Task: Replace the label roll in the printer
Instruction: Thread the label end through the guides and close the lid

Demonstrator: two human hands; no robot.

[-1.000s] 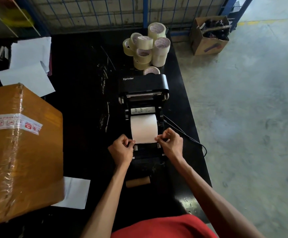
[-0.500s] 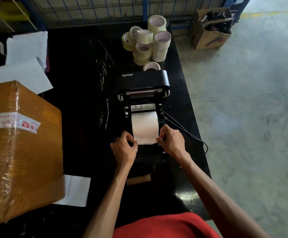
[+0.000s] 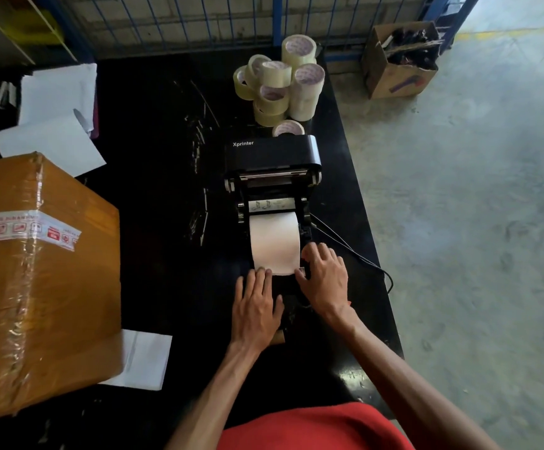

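Observation:
A black Xprinter label printer [image 3: 272,154] stands open on the black table [image 3: 153,222], its lid tipped back. White label paper [image 3: 274,241] lies in a strip down the open bed toward me. My left hand [image 3: 257,306] lies flat with spread fingers, fingertips touching the near left end of the strip. My right hand [image 3: 324,277] rests flat on the printer's near right side, thumb at the strip's right corner. A brown empty cardboard core [image 3: 278,337] peeks out from under my left wrist.
A large taped cardboard box [image 3: 36,280] fills the left. Several tape rolls [image 3: 280,82] are stacked behind the printer. White sheets [image 3: 56,118] lie at far left and one white sheet [image 3: 140,358] beside the box. A black cable [image 3: 355,254] runs right to the table edge. An open carton [image 3: 397,60] sits on the floor.
Both hands were pinching the near corners of the label strip; now the fingers have opened and lie flat, pressing at the strip's near end.

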